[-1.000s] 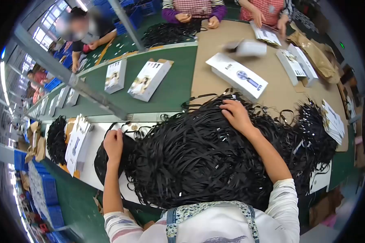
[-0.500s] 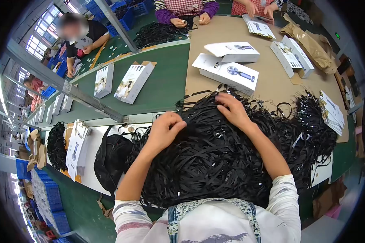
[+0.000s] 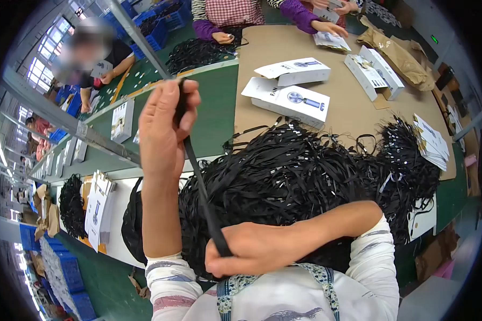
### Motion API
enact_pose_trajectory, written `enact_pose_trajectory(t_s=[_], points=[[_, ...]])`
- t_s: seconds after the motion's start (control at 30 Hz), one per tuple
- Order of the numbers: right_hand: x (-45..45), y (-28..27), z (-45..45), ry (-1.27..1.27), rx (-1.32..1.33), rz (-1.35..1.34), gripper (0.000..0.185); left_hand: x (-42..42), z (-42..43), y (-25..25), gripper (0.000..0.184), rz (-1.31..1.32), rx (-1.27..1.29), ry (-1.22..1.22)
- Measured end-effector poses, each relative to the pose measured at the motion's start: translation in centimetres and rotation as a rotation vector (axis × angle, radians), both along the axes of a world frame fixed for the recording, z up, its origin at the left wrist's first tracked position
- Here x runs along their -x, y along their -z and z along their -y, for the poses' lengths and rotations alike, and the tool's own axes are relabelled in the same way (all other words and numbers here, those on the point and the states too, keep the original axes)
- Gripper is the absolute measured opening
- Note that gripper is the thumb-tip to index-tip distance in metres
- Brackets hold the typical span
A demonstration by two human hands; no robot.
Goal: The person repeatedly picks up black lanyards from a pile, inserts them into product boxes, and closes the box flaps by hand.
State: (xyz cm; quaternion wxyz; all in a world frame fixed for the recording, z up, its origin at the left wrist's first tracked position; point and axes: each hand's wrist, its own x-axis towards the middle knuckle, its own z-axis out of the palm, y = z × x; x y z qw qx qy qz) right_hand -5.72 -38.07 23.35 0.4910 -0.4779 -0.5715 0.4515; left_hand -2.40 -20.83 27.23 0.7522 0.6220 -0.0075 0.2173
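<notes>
My left hand (image 3: pixel 160 131) is raised over the left side of the pile, fingers closed round one end of a black lanyard strap (image 3: pixel 201 184). The strap runs taut and slanting down to my right hand (image 3: pixel 251 249). That hand is a closed fist close to my chest, gripping the strap's lower part; its fingertips are hidden. Beneath and beyond both hands spreads a large heap of black lanyard straps (image 3: pixel 284 171), with small pale clips or tags showing among them.
Printed white fan boxes (image 3: pixel 289 100) lie on brown cardboard (image 3: pixel 353 115) beyond the heap. Flattened boxes (image 3: pixel 97 208) stand at left, near a metal post (image 3: pixel 139 40). Across the table, a co-worker's purple sleeve (image 3: pixel 297 16) reaches toward stacked cartons (image 3: pixel 332 40).
My hands have left the heap with a strap stretched between them. The left rose up and leftward; the right drew back toward my chest. A co-worker's arm has reached toward the stacked cartons.
</notes>
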Motion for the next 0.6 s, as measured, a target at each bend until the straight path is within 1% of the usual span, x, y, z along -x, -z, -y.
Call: enact_pose_trajectory(t_s=[0.03,0.1,0.17,0.2,0.23,0.27,0.3,0.33,0.37,0.4,0.43,0.5,0.53,0.6], points=[[-0.2,-0.1,0.1,0.068,-0.232,0.244,0.024,-0.8,0.4,1.0,0.033,-0.055,-0.026,0.003],[-2.7,-4.6,0.9,-0.012,0.054,0.608,0.025,-0.6,0.8,3.6,0.053,-0.231,-0.204,0.378],[-5.5,-6.1,1.7,0.072,0.009,1.051,0.028,2.6,3.4,5.2,0.076,-0.464,-0.098,0.638],[-6.9,-6.7,2.2,0.047,0.275,0.789,0.028,3.1,3.4,6.7,0.083,-0.365,0.021,0.850],[-7.9,-5.6,3.0,0.045,0.223,0.669,0.027,3.0,3.1,8.5,0.090,-0.264,0.139,1.058],[-8.8,-5.4,3.9,0.128,0.142,0.719,0.025,2.2,2.8,9.4,0.079,-0.182,0.261,1.413],[-9.6,-5.1,4.7,0.208,0.060,0.769,0.024,2.2,1.2,9.5,0.058,-0.332,0.078,1.274],[-10.2,-4.5,5.2,0.208,0.064,0.774,0.024,2.0,1.4,8.0,0.045,-0.505,-0.043,1.032],[-10.9,-3.5,5.7,0.313,0.137,0.802,0.024,1.6,1.6,6.5,0.033,-0.666,-0.161,0.779],[-11.5,-2.3,6.0,0.420,0.208,0.828,0.024,1.0,2.0,7.0,0.023,-0.479,-0.187,0.570],[-12.0,-0.7,6.3,0.418,0.207,0.835,0.024,0.5,1.9,7.5,0.023,-0.374,-0.241,0.388],[-13.0,2.8,6.4,0.490,0.373,0.233,0.027,-1.3,-0.1,8.8,0.019,-0.170,-0.023,0.392],[-13.8,4.3,6.2,0.491,0.368,0.235,0.027,-1.7,-0.3,8.3,0.019,-0.167,-0.027,0.392],[-15.0,6.8,5.9,0.476,0.417,0.032,0.028,-2.2,-0.4,7.5,0.018,-0.132,0.255,0.399]])
